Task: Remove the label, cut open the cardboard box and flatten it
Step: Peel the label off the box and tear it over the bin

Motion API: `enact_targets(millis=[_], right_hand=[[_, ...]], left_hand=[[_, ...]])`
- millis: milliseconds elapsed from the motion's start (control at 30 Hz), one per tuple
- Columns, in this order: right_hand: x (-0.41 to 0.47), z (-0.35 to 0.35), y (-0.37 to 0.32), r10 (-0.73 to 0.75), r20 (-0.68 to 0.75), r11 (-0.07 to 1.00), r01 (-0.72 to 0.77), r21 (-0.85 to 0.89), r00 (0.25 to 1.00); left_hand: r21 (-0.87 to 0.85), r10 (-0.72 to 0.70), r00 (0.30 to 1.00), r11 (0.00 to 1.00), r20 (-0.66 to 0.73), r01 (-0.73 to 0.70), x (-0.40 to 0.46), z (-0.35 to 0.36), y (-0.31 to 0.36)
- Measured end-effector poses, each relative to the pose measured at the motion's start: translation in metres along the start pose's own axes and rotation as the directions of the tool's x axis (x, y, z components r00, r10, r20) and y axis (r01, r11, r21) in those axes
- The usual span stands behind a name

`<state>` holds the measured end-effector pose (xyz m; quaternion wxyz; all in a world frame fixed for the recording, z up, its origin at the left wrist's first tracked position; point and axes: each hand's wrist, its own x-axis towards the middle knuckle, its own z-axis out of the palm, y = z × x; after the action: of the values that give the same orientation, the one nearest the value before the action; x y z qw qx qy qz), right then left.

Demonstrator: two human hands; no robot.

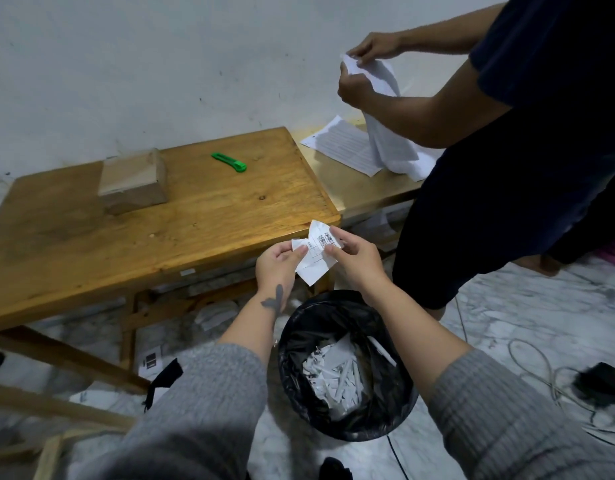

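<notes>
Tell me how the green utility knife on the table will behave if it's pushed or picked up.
The green utility knife lies flat and looks slim, so it would probably slide on the wooden table rather than roll. It looks like plastic, likely light and stiff. No exposed blade shows clearly.

Dim, cool, even indoor light; soft shadow under table [195,216]; faint sheen on bin liner [299,375]; wide-angle bowing at edges; near sleeves [202,410] soft, slightly blurred
</notes>
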<state>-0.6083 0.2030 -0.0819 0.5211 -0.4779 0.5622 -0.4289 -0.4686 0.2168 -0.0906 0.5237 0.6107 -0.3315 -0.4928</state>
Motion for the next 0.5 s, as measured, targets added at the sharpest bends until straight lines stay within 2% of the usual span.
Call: enact_targets(millis=[267, 500], right_hand=[[0.009, -0.002, 0.004, 0.048, 0.008, 0.999, -0.048, 0.008, 0.999], [0.011, -0.005, 0.0, 0.005, 0.066, 1.0, -0.003, -0.024, 0.998]], left_hand=[[0.131, 0.045, 0.997, 0.99, 0.066, -0.053, 0.003, -0.007, 0.004], [0.056, 0.058, 0.992, 0.996, 0.114, -0.065, 0.004, -0.004, 0.007]])
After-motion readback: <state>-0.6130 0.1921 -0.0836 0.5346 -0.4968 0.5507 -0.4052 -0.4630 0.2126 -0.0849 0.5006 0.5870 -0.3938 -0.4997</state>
